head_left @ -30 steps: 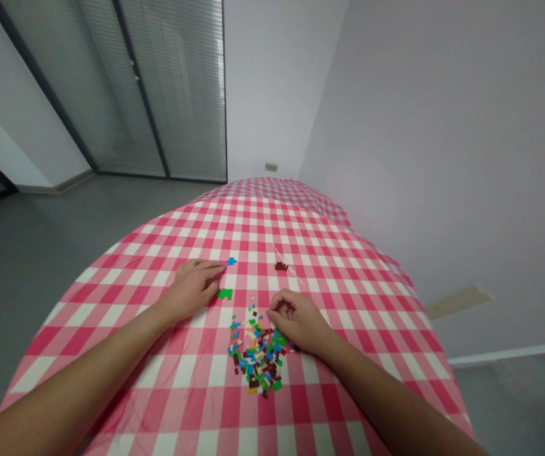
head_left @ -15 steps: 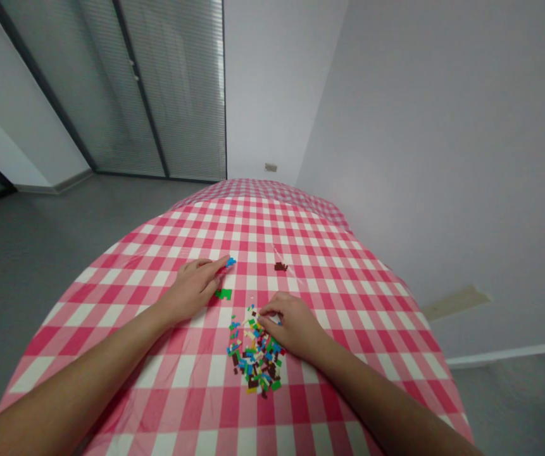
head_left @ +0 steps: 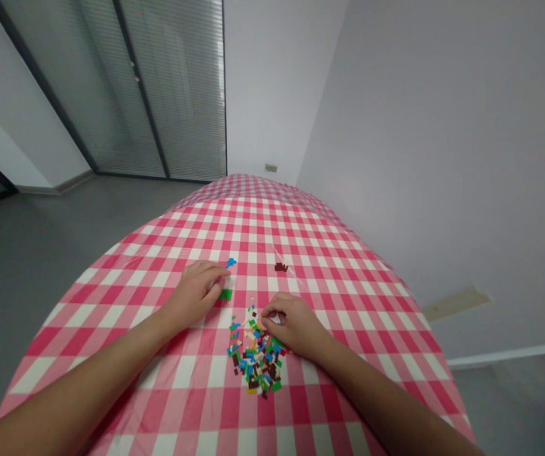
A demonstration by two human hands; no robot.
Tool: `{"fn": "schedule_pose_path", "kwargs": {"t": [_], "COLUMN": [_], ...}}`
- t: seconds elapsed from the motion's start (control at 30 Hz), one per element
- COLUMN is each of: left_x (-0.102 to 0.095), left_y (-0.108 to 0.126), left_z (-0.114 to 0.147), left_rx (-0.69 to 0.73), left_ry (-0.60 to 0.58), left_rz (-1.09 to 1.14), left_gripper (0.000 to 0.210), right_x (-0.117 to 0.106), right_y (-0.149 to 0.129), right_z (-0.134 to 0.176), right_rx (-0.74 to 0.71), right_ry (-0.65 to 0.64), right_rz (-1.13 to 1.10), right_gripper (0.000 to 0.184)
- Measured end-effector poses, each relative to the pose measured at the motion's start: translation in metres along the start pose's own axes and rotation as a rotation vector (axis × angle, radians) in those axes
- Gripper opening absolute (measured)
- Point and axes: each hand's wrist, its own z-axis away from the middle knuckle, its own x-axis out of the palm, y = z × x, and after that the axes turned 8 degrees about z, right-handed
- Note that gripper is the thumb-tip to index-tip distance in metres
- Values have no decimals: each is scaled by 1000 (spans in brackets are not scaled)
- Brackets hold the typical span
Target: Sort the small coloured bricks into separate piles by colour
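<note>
From the head view, the left hand (head_left: 197,292) has drawn its fingertips back from the blue pieces (head_left: 231,261), which they reached in the earlier frame, and now covers part of the green piece (head_left: 226,295); its thumb and fingers stand apart. The right hand (head_left: 299,324) remains over the top right edge of the brick pile (head_left: 257,364), fingers bent close to the thumb; whether they grip a brick, I cannot tell. The brown piece (head_left: 280,267) lies unmoved farther up the checked worktop (head_left: 168,386).
</note>
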Motion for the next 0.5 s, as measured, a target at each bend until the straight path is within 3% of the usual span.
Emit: {"fn": "schedule_pose_path", "kwargs": {"t": [0.2,0.37,0.5], "left_x": [2,5,6], "left_y": [19,35,42], "left_z": [6,12,13], "left_rx": [87,154,179], "left_ry": [30,-19,-51], "left_rz": [63,94,113], "left_gripper": [20,18,20], "right_x": [-1,-3,-4], "right_y": [-2,0,1], "right_z": [0,1,2], "right_rx": [23,99,80], "right_ry": [-5,-23,-36], "right_rz": [-55,-135,-162], "right_gripper": [8,9,11]}}
